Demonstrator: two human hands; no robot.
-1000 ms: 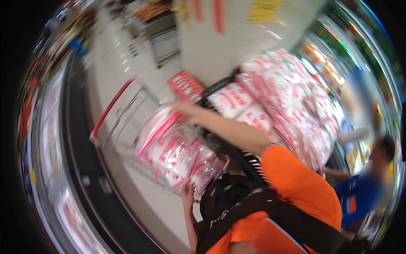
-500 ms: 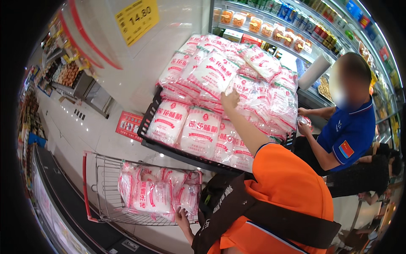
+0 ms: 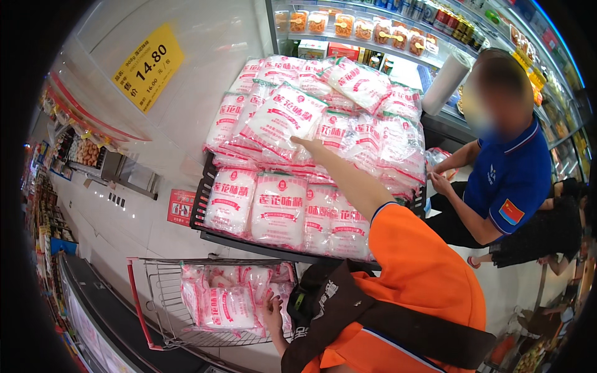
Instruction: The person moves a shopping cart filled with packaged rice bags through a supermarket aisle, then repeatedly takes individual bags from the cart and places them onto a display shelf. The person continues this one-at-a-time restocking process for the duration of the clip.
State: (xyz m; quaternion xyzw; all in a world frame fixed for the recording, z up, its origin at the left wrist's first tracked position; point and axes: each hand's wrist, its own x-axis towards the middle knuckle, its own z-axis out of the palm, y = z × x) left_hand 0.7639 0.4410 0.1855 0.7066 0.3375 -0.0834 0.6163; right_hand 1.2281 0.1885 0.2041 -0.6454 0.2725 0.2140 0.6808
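Observation:
My right hand [image 3: 303, 144] reaches out over a heaped display of clear plastic bags of white granules with pink print. Its fingers close on the lower right edge of a bag of white granules [image 3: 283, 118] lying tilted on top of the pile. Lower down, my left hand [image 3: 272, 316] is beside the bags [image 3: 229, 306] in the shopping cart, fingers apart and bent, seemingly resting against one bag. No held thing shows in that hand. My body, in an orange shirt with a dark strap, covers the cart's right end.
A black crate [image 3: 202, 199] holds the pile. The wire shopping cart [image 3: 134, 304] has a red handle. At right stands a person [image 3: 513, 174] in a blue shirt, hands low near the pile. Behind are a chilled shelf [image 3: 348, 46] and a white roll [image 3: 446, 82].
My right hand has moved in onto the edge of the top bag and its fingers have closed there. My left hand has shifted slightly along the cart's bags. The view has turned somewhat.

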